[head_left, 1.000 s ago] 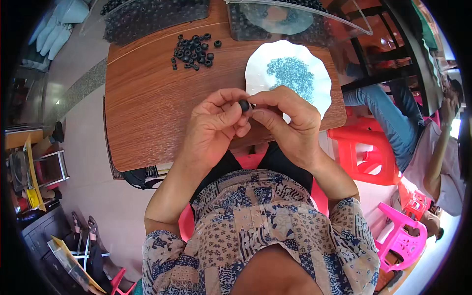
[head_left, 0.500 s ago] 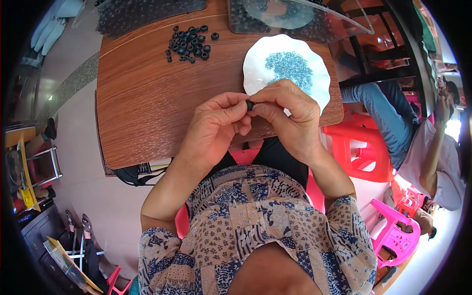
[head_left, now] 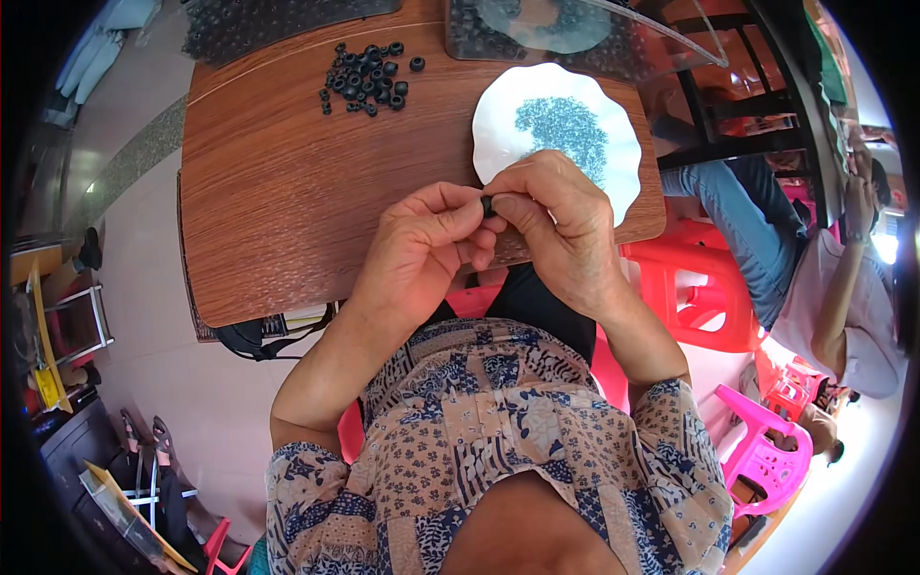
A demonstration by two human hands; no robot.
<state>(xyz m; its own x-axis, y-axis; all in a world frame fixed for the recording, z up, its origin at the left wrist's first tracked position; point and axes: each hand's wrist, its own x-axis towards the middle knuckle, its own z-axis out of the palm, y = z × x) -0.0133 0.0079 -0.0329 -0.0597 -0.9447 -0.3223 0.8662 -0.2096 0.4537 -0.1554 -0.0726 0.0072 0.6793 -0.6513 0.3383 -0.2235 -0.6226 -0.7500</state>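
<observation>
At the far left of the frame a strip of pale floor (head_left: 134, 316) ran beside the wooden worktop (head_left: 278, 211), and toward the upper left of that worktop lay a loose heap of small black rubber rings (head_left: 364, 81), well apart from both hands. Near the centre, the left hand (head_left: 422, 244) was closed narrow, its thumb and forefinger pinched on a single small black ring (head_left: 488, 204) held above the near edge of the worktop. Compared with a second before, both hands had drawn a little farther toward the upper right of the frame, closer to the plate, while the pinch on the ring was unchanged; the heap looked untouched. That suggested the work on this one ring was still under way, not finished. Just right of the ring, the right hand (head_left: 565, 235) met it from the other side, fingers curled tight, fingertips pressed to the same piece; whether it also held something tiny could not be told. Behind it, in the upper right, stood a white scalloped plate (head_left: 498, 125) carrying a pile of small blue-grey pieces (head_left: 563, 129). At the far right sat another person in jeans (head_left: 738, 211) beside a red plastic stool (head_left: 690, 287).
</observation>
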